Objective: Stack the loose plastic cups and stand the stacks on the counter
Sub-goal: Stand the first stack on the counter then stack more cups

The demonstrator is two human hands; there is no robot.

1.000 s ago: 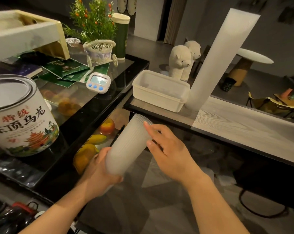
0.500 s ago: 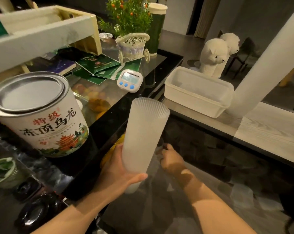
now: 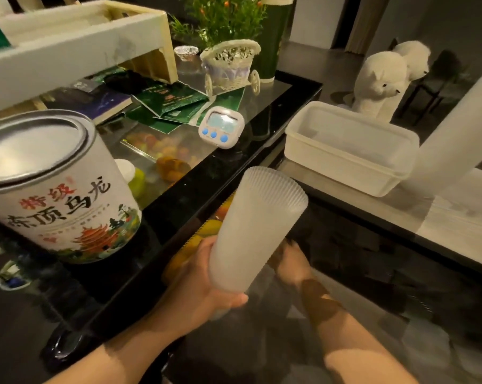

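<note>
My left hand point(image 3: 206, 284) grips the lower end of a short stack of frosted ribbed plastic cups point(image 3: 256, 228). I hold that stack nearly upright, tilted a little to the right, above the dark glass surface. Just behind and below it, my right hand point(image 3: 293, 263) reaches downward, its fingers mostly hidden by the cups. A much taller stack of the same cups point(image 3: 455, 139) stands on the pale wooden counter point(image 3: 461, 225) at the right and runs out of the frame at the top.
A white plastic tub point(image 3: 345, 159) sits on the counter beside the tall stack. On the black glass counter point(image 3: 195, 176) to the left are a large tea tin point(image 3: 48, 187), a small timer point(image 3: 221, 127) and a wicker cart point(image 3: 230, 65). Two plush toys point(image 3: 383, 81) stand behind.
My left hand has swung the short stack from lying slanted to nearly upright. My right hand let go of its rim and dropped down behind it. The view shifted left.
</note>
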